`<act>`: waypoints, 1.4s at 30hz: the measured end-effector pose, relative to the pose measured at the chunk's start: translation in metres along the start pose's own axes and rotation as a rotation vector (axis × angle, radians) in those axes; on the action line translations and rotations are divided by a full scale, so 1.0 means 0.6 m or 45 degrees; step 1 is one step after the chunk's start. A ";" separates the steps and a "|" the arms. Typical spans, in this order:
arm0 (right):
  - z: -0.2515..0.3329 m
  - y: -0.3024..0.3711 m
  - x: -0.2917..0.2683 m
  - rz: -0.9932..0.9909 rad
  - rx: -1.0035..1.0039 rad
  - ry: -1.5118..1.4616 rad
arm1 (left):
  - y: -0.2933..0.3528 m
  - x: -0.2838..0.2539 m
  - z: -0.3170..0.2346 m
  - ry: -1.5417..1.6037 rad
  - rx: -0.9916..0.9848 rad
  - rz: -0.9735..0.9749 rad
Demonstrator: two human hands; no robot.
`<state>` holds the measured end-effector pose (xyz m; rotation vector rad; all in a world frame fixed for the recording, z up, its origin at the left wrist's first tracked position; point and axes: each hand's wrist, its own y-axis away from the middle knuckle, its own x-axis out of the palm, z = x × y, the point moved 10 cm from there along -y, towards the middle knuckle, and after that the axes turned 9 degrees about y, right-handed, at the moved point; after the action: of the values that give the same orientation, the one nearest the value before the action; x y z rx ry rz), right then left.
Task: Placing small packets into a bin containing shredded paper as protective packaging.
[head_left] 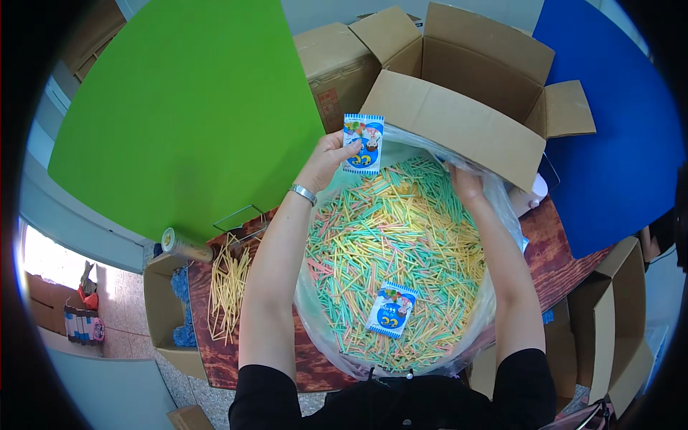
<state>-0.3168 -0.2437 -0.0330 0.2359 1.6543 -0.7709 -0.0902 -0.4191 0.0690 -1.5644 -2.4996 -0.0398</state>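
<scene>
My left hand (334,159) is closed on a small blue-and-white packet (363,143), pinched between thumb and fingers above the far left rim of a clear plastic bag (309,290). The bag lies wide and is filled with thin pastel sticks (390,233) in green, yellow and pink. At the far right of the heap is my right hand (467,185), its fingers drawn together and their tips partly hidden near the green sticks; what they hold cannot be made out. A second packet (391,309) of the same look lies on the sticks near me.
Loose yellow sticks (228,287) lie on the red-brown wooden table (308,362), left of the bag. Beyond stands an open cardboard box (459,107). A green panel (179,107) and a blue panel (609,129) flank it. A canister (185,246) and more boxes (623,315) are at the sides.
</scene>
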 end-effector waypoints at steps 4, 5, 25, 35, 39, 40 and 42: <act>-0.077 0.039 0.009 -0.653 -0.263 0.459 | -0.025 0.039 0.007 -0.011 -0.009 0.109; -0.074 0.045 0.009 -0.645 -0.263 0.461 | -0.022 0.041 0.009 -0.036 -0.011 0.131; -0.111 0.238 -0.180 -0.555 0.174 -0.359 | -0.006 0.122 0.093 0.073 -0.238 0.139; -0.096 0.181 -0.149 -0.329 0.037 0.505 | 0.113 0.194 0.085 -0.379 -0.357 0.356; -0.041 0.226 -0.185 -0.179 -0.200 0.125 | 0.193 0.211 0.075 -0.345 -0.256 0.306; -0.023 0.252 -0.191 -0.119 -0.333 -0.114 | 0.212 0.230 0.065 -0.257 -0.190 0.261; -0.009 0.306 -0.180 0.067 -0.392 -0.219 | 0.251 0.250 0.071 -0.157 -0.116 0.270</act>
<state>-0.1939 -0.0737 0.0036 -0.0049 1.5717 -0.4738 -0.0257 -0.2140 0.0418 -1.9160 -2.4367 -0.0282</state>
